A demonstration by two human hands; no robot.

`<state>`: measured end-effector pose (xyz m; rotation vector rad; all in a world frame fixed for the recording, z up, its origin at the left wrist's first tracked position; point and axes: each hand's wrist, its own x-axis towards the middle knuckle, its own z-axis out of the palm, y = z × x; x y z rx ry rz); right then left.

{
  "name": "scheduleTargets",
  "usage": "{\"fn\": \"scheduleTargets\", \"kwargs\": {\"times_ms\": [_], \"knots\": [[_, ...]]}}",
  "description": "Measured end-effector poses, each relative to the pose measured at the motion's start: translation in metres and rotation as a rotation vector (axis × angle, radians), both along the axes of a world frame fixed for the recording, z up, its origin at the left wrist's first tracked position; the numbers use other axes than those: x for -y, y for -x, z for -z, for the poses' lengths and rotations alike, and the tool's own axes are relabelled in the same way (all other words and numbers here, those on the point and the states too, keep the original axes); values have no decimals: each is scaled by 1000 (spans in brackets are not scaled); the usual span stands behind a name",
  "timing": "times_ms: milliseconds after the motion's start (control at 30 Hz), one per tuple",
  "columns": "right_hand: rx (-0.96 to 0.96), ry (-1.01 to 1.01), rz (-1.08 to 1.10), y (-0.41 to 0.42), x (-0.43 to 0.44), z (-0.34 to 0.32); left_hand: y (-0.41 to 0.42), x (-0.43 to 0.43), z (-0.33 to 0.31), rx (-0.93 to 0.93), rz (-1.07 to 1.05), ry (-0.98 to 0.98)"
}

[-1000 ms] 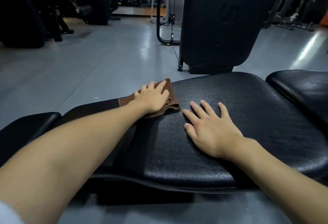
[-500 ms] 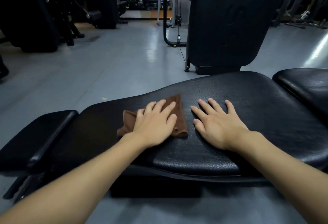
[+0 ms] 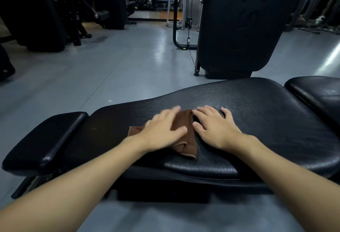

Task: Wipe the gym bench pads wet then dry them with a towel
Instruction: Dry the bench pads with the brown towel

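A long black bench pad (image 3: 257, 121) runs across the middle of the view. On it lies a folded brown cloth (image 3: 185, 140). My left hand (image 3: 163, 132) presses flat on the cloth with straight fingers, blurred by motion. My right hand (image 3: 215, 127) rests flat on the pad just to the right of the cloth, its fingertips beside the cloth's edge. A smaller black pad (image 3: 46, 141) sits at the bench's left end, and another black pad (image 3: 318, 92) lies at the right.
A tall black padded machine (image 3: 239, 22) stands just beyond the bench. Dark gym machines (image 3: 46, 11) line the far left. Grey floor (image 3: 110, 66) stretches between them and the bench.
My left hand has slid the cloth along the pad from its left part toward my right hand, which it now almost touches. The view has shifted, showing more of the left pad.
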<state>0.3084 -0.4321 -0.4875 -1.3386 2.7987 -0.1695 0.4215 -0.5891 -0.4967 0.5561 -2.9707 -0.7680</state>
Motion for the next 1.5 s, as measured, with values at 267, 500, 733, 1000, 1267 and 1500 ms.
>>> {"fn": "scheduleTargets", "kwargs": {"times_ms": [267,500,733,1000,1267,1500], "knots": [[-59,-93,-28,-5,-2,2,-33,13,-25,-4,-66,-254],[-76,-97,-32,-6,-2,3,-58,-3,-4,29,-278,38],[-193,-178,-98,-10,-1,5,-78,4,24,-24,294,489],[-122,-175,-150,-9,2,6,-41,2,27,1,155,446],[-149,-182,-82,-7,4,11,65,59,29,43,-95,344],[-140,-165,-84,-6,5,11,108,82,24,61,-210,290]]}}
